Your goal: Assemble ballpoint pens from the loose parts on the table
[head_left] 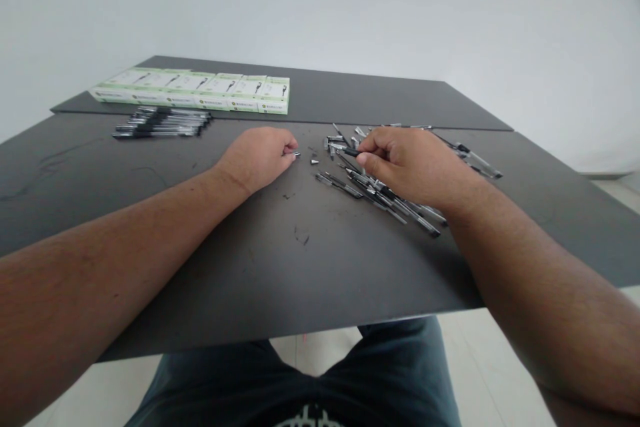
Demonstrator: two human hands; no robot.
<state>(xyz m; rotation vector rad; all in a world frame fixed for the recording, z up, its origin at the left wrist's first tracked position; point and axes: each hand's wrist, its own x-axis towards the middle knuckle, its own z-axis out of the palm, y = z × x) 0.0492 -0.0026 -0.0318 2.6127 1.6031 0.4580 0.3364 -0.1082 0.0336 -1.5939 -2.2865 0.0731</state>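
Note:
My left hand [260, 155] is closed in a pinch on a small silver pen tip [297, 155] above the dark table. Just to its right lies another loose pen tip [314, 162]. In my right hand [403, 159], thumb and fingers grip a pen barrel [351, 152] with a black grip section, pointing left; the rest of it is hidden by the hand. Beneath and around that hand are scattered pen parts [425, 221], with clear barrels, black grips and thin refills. Small clear caps [334, 142] cluster left of the right fingertips.
A row of white and green pen boxes [200, 100] stands at the back left. In front of it lies a group of black-and-clear pens [163, 123]. Further pens [480, 161] lie beyond my right wrist. The table [280, 267] has scuff marks and a seam across its back.

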